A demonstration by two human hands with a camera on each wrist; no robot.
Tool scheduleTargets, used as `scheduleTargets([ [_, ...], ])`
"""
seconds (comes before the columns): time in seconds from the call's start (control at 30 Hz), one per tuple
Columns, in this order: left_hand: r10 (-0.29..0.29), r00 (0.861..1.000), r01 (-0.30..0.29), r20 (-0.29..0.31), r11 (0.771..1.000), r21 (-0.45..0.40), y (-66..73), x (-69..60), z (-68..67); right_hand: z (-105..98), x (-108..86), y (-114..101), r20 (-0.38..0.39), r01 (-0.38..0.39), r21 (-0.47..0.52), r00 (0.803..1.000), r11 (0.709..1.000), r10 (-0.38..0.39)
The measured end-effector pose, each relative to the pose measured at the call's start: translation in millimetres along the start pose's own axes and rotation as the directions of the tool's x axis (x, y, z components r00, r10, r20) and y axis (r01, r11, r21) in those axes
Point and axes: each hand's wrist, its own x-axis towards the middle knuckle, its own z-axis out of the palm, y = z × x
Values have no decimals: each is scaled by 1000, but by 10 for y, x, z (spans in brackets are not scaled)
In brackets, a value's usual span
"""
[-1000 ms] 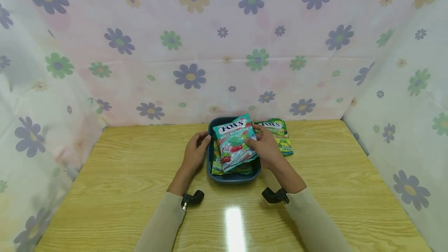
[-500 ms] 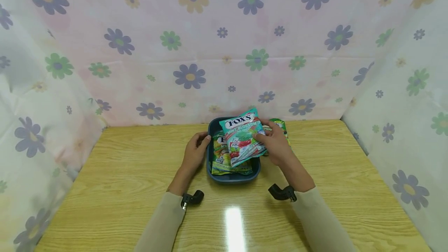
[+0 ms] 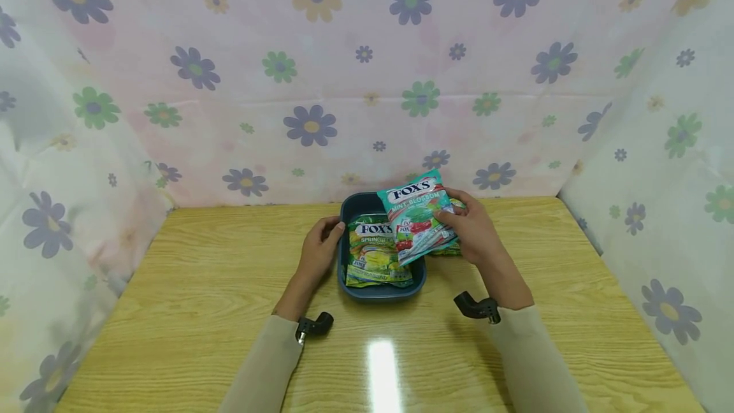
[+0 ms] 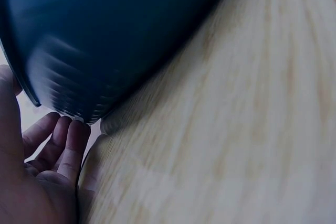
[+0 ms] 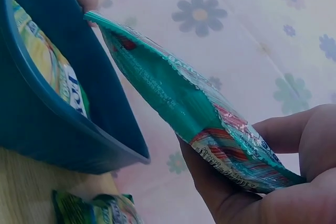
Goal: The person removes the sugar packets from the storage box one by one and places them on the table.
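Note:
A teal Mint Blossom candy bag (image 3: 417, 215) is pinched by its right side in my right hand (image 3: 477, 228), tilted above the right edge of a dark blue bin (image 3: 383, 296). The right wrist view shows the teal bag (image 5: 184, 103) edge-on between thumb and fingers of the right hand (image 5: 273, 182). A green and yellow Spring Tea bag (image 3: 375, 260) lies inside the bin. My left hand (image 3: 320, 248) touches the bin's left side; in the left wrist view the fingertips of the left hand (image 4: 44, 166) rest against the bin wall (image 4: 105, 35).
Another green and yellow bag (image 3: 450, 250) lies on the wooden table (image 3: 229, 273) just right of the bin, partly hidden behind the teal bag and right hand. A flowered cloth (image 3: 321, 81) stands behind the table and along both sides.
My right hand has moved right with the teal bag, uncovering the green and yellow bag in the bin and covering more of the one on the table. The left hand stays in place.

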Motion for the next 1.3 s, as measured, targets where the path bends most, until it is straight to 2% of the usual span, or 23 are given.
scheduleTargets([
  [0.2, 9, 1000, -9, -9, 1000, 15, -8, 4, -1, -152, -11, -42, -15, -5, -11, 1000, 1000, 4],
  [0.5, -18, 1000, 18, -10, 1000, 12, 5, 18, 7, -388, -27, -79, -47, -4, -12, 999, 1000, 3],
  [0.57, -26, 1000, 26, -6, 1000, 14, 38, 9, 6, -437, -21, -71, -43, -4, 2, 999, 1000, 4],
  [0.8, -20, 1000, 19, 21, 999, 41, 415, -143, -35, -590, -21, -61, -37, -14, 42, 999, 999, 15],
  [0.87, -15, 1000, 14, 21, 999, 42, 454, -164, -42, -626, -23, -63, -40, -23, 48, 999, 999, 25],
  [1.13, -16, 1000, 16, 26, 1000, 15, 451, -165, -41, -762, -45, -63, -67, -39, 94, 997, 995, 46],
  [1.3, -28, 999, 28, 34, 1000, 0, 446, -164, -41, -838, -60, -57, -101, -30, 160, 994, 987, 47],
])
